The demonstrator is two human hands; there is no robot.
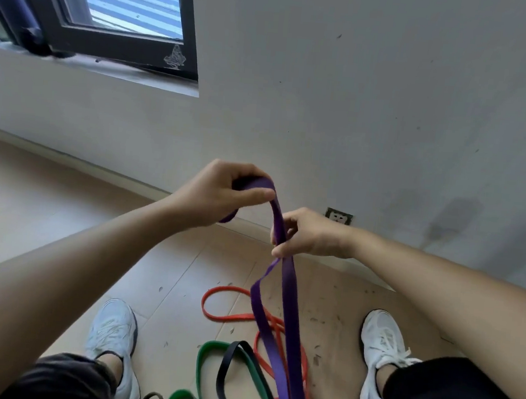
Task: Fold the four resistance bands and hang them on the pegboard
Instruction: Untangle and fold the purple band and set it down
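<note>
**A:** Where was the purple band (287,303) at that point?

**B:** Up in both hands. The left hand (221,192), at about ten o'clock from the right hand (309,235), had fingers and thumb curled round the band's top bend. The right hand pinched the strands together just beneath, its fingers bent in. Everything below that pinch hung toward six o'clock, down to the floor (63,213) between the two white shoes (382,346).

**A:** And the other three?

**B:** They were on the floor at six o'clock of the hands. The red band (222,316), green band (207,353) and black band (232,352) lay looped over one another, and the purple tail ran straight into that heap.

**A:** So what worried you?

**B:** Mostly the tail. I judged that gathering more length could catch a red loop and drag the pile up with it. One hanging strand also looked turned over just under the right hand, so a twist could get folded in and leave the bundle lumpy. The rubber seemed springy too. If either pinch loosened, the bend would likely open.

**A:** And the pegboard?

**B:** It was not in view, so the person would probably need to turn. With loops lying between the feet, that looked like a tripping risk.
</note>
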